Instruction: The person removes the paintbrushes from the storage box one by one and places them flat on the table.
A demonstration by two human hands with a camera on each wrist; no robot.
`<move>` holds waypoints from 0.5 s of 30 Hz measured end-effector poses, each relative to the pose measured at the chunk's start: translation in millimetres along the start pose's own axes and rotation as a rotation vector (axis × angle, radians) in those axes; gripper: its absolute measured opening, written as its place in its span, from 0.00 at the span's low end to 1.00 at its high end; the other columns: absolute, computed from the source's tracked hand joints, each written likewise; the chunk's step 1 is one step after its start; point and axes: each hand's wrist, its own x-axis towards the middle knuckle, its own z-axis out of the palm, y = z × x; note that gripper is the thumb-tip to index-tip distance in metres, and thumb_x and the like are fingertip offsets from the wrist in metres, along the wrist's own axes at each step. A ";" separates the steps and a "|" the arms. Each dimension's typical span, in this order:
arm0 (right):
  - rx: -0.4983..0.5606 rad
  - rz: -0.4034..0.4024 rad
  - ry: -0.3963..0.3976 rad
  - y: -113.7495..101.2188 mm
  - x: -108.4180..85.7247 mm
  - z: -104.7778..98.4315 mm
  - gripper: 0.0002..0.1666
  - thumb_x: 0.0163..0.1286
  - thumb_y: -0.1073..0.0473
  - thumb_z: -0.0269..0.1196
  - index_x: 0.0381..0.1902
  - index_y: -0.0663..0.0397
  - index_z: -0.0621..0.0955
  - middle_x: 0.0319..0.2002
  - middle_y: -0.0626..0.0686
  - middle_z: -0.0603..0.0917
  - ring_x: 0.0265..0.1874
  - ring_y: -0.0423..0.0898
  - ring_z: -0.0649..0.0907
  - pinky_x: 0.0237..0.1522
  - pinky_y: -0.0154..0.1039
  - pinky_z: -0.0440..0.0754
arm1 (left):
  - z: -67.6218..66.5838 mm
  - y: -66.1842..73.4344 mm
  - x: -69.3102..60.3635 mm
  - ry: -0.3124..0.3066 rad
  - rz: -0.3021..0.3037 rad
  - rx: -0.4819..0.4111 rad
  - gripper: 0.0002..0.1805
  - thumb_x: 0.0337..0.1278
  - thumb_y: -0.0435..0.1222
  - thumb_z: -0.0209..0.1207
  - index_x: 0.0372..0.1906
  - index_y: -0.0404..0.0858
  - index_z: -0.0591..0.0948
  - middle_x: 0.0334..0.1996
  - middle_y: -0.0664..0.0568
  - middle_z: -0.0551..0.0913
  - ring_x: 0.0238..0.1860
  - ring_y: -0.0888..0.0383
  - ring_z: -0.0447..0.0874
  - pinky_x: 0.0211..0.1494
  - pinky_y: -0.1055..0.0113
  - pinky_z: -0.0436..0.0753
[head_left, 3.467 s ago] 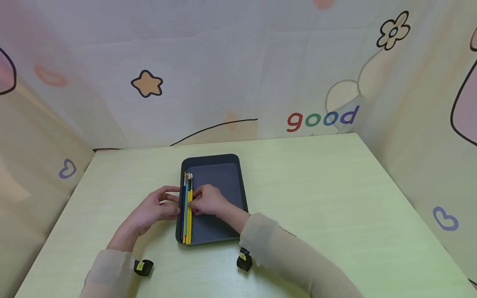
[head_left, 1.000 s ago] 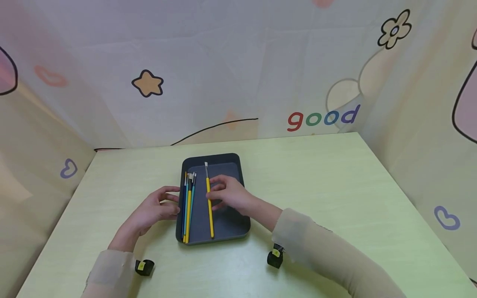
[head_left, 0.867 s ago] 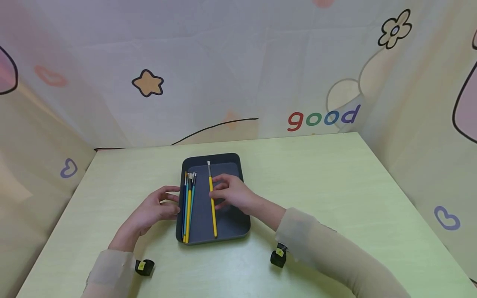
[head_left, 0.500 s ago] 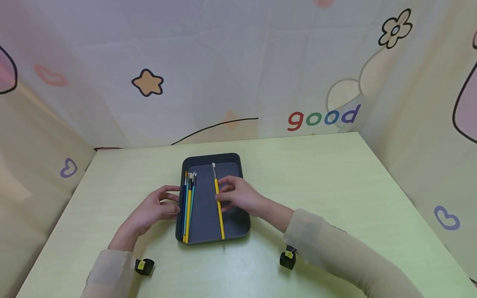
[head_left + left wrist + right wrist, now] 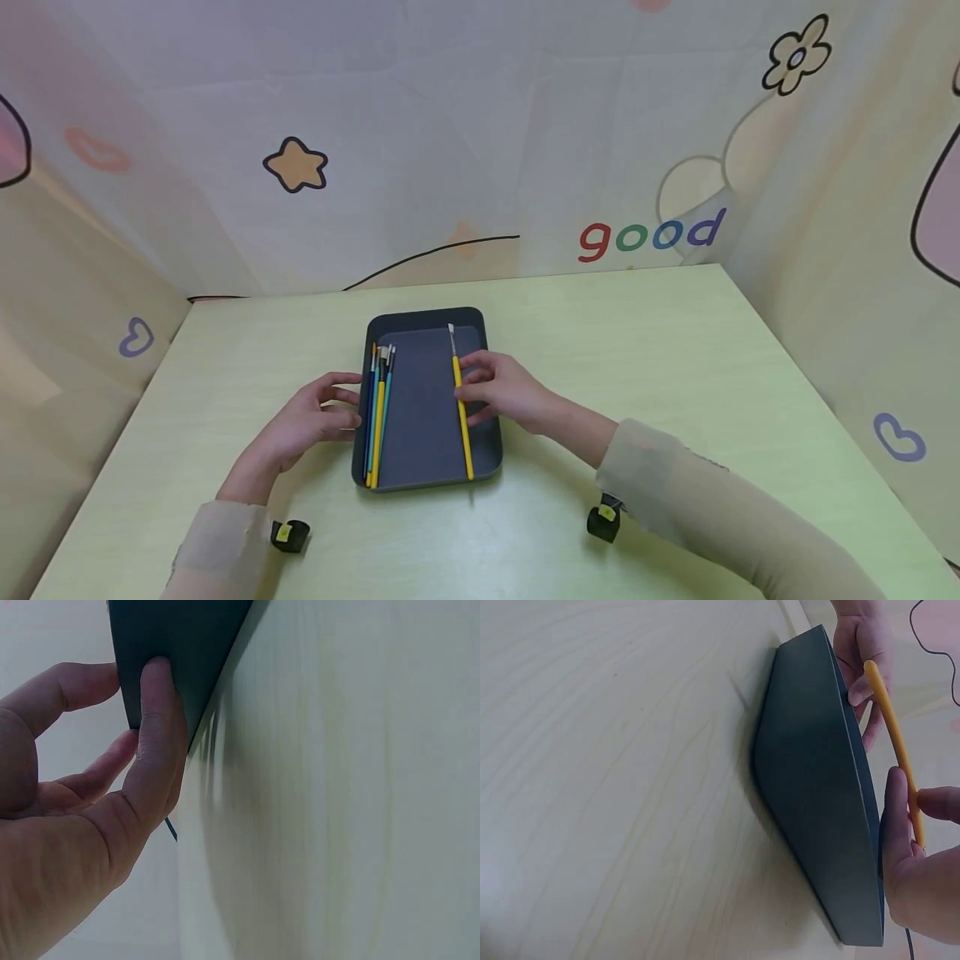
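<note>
Yellow brush (image 5: 464, 429) is pinched in R hand (image 5: 506, 390), as I see it remotely, held above right side of dk tray (image 5: 423, 417). L hand (image 5: 311, 415), fingers apart, touches tray's left wall. Other brushes (image 5: 379, 433) lie inside along left side, w/ bristles at far end.

Carrier was a table (image 5: 637, 367): flat top, pale yellow-green in the head view, faint wood grain, streaks clearest from the wrists. Directly on it: one dark slate-gray rectangular tray (image 5: 423, 400), open side up, rounded corners, raised walls flaring outward. Tray sat a bit left of table center, long sides running roughly front to back, slightly skewed. Far rim was near the table's back edge, not touching. Soft glare on the tabletop in front; shadow along tray base.
</note>
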 end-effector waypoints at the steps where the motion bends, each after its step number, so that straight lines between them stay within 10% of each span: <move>1: 0.002 0.005 0.003 0.2 -0.6 -2.3 0.28 0.71 0.70 0.64 0.66 0.67 0.71 0.45 0.61 0.81 0.39 0.51 0.84 0.37 0.46 0.89 | 0.0 -0.2 0.2 0.000 0.000 -0.001 0.37 0.63 0.27 0.60 0.76 0.32 0.61 0.60 0.31 0.71 0.46 0.46 0.82 0.52 0.52 0.86; 15: -0.022 0.029 0.040 0.6 -10.1 -32.7 0.30 0.72 0.68 0.63 0.69 0.66 0.69 0.53 0.64 0.78 0.43 0.54 0.84 0.40 0.48 0.89 | -0.8 -0.2 -0.4 -0.001 0.003 -0.001 0.38 0.62 0.27 0.60 0.76 0.32 0.61 0.60 0.31 0.70 0.45 0.46 0.82 0.52 0.52 0.86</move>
